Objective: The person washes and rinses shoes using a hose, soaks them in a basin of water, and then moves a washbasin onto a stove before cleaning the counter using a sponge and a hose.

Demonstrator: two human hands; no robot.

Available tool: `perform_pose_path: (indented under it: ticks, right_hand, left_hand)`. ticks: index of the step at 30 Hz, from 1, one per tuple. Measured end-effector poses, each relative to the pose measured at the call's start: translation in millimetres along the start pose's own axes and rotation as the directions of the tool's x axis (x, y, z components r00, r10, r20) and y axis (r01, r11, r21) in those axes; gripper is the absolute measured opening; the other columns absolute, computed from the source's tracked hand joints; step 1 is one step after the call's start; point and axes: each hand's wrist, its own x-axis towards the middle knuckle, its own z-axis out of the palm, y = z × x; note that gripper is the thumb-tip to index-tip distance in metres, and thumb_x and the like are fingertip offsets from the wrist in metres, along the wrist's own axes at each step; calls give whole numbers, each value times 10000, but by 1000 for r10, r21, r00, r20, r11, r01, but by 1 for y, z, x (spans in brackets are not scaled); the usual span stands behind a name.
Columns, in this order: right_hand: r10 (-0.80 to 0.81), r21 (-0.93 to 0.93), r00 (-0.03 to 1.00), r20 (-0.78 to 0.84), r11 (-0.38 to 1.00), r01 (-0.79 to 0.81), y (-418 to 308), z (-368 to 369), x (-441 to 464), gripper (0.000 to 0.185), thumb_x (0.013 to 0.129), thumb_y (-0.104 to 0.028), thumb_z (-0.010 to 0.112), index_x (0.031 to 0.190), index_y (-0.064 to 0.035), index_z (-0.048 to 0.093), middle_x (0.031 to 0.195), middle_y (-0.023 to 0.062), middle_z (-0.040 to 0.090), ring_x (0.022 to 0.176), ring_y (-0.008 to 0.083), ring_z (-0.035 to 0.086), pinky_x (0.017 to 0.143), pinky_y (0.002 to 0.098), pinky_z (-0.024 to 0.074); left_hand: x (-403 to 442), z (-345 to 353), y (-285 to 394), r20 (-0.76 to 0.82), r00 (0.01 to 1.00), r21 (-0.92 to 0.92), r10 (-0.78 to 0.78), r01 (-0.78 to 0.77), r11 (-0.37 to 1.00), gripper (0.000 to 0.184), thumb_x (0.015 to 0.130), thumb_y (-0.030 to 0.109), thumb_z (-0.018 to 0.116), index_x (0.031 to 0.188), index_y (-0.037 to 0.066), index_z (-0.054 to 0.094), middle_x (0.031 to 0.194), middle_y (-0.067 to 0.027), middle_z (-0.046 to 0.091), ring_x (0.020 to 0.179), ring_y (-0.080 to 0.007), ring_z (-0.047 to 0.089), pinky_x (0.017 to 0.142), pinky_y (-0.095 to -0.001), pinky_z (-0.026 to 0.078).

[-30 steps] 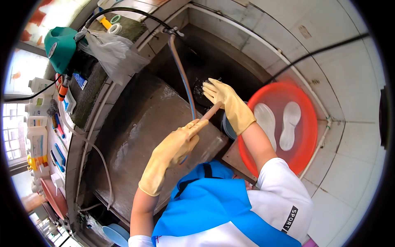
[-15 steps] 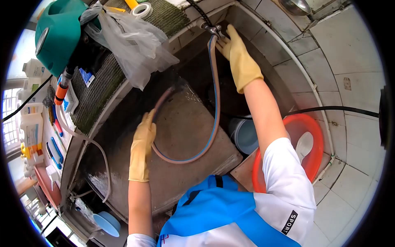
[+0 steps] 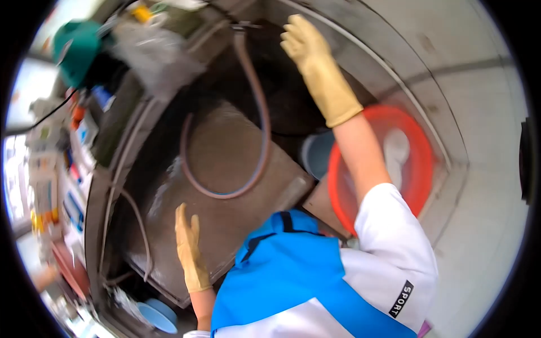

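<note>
Gloves [image 3: 332, 93] of pale yellow cover both my hands. My right arm stretches far forward, right hand [image 3: 309, 48] released, fingers loosely extended, to the right of the tap [image 3: 242, 26] and apart from it. My left hand [image 3: 189, 242], also released, is nearer my body, fingers pointing forward. Brownish with a thin blue stripe, the hose [image 3: 225, 195] hangs from the tap and bends in a broad U over the slab [image 3: 231, 146], between my hands, apart from both.

Pinkish-brown hose [image 3: 266, 133], 1 faint blue stripe, hanging from tap [image 3: 243, 26], curved in 1 U-shape over brown slab [image 3: 225, 155]
</note>
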Motion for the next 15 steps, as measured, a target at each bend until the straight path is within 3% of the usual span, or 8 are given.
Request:
perform_pose_path:
  ticks: [1, 2, 3, 4, 6, 8, 10, 15]
  right_hand:
    - [-84, -216, 996, -38, 974, 73, -21, -8, -57, 738, 931, -363, 773, 1524, -58, 457, 1455, 192, 567, 1329, 308, 555, 1126, 450, 434]
    - [-222, -268, 973, 60, 936, 230, -16, -43, -82, 777, 929, -376, 780, 1548, -78, 417, 1482, 171, 550, 1373, 282, 521, 1150, 418, 402]
    - [-273, -468, 962, 11, 849, 246, -21, -69, -122, 797, 944, -394, 763, 1571, -92, 375, 1517, 168, 521, 1425, 289, 471, 1181, 400, 361]
    - [-255, -567, 964, -77, 807, 168, -30, -94, -161, 796, 954, -412, 748, 1574, -85, 369, 1546, 173, 493, 1467, 289, 425, 1205, 399, 329]
    - [-437, -896, 885, -160, 441, 57, -44, -160, -223, 750, 938, -351, 756, 1552, -104, 402, 1532, 225, 508, 1435, 355, 478, 1175, 405, 391]
    - [-554, -962, 793, -254, 227, -149, -52, -237, -281, 766, 909, -344, 761, 1547, -103, 412, 1502, 246, 533, 1416, 372, 499, 1143, 410, 426]
    - [-541, -857, 721, -433, -1, -515, -62, -308, -326, 812, 869, -388, 773, 1544, -102, 423, 1535, 232, 505, 1439, 373, 469, 1161, 445, 399]
    - [-611, -709, 655, -446, -206, -675, -22, -377, -359, 902, 832, -497, 767, 1549, -79, 414, 1595, 202, 421, 1490, 352, 378, 1201, 505, 311]
  left_hand:
    - [-10, 2, -4, 29, 998, -75, -55, 57, 996, 503, 1014, 139, 621, 1490, 37, 495, 1539, -199, 498, 1427, -331, 480, 1182, -408, 380]
    - [-8, 9, -29, 57, 993, -3, -104, 105, 994, 514, 1001, 116, 637, 1491, 53, 499, 1531, -191, 506, 1414, -331, 490, 1164, -415, 401]
    - [-3, 18, -76, 109, 993, 20, -54, 52, 998, 525, 994, 112, 647, 1495, 68, 497, 1530, -188, 508, 1413, -342, 489, 1148, -426, 419]
    - [-3, 28, -125, 71, 995, 100, 73, -80, 992, 576, 1003, 166, 662, 1540, 148, 455, 1486, -206, 542, 1307, -351, 586, 1073, -456, 488]
    - [-22, 33, -153, 70, 997, 60, 34, -38, 997, 583, 1008, 203, 672, 1547, 172, 451, 1462, -194, 559, 1286, -335, 594, 1074, -449, 488]
    - [-38, 21, -148, 90, 988, 121, -125, 114, 986, 581, 1015, 221, 672, 1551, 201, 449, 1434, -203, 569, 1283, -330, 588, 1079, -444, 483]
    - [-34, 15, -146, 141, 979, 122, -146, 129, 984, 563, 1016, 148, 655, 1542, 176, 457, 1503, -199, 508, 1344, -329, 546, 1104, -430, 471]
    - [-26, 6, -102, 157, 976, 180, -149, 120, 976, 568, 1010, 43, 637, 1536, 177, 466, 1560, -203, 456, 1401, -316, 512, 1126, -387, 457]
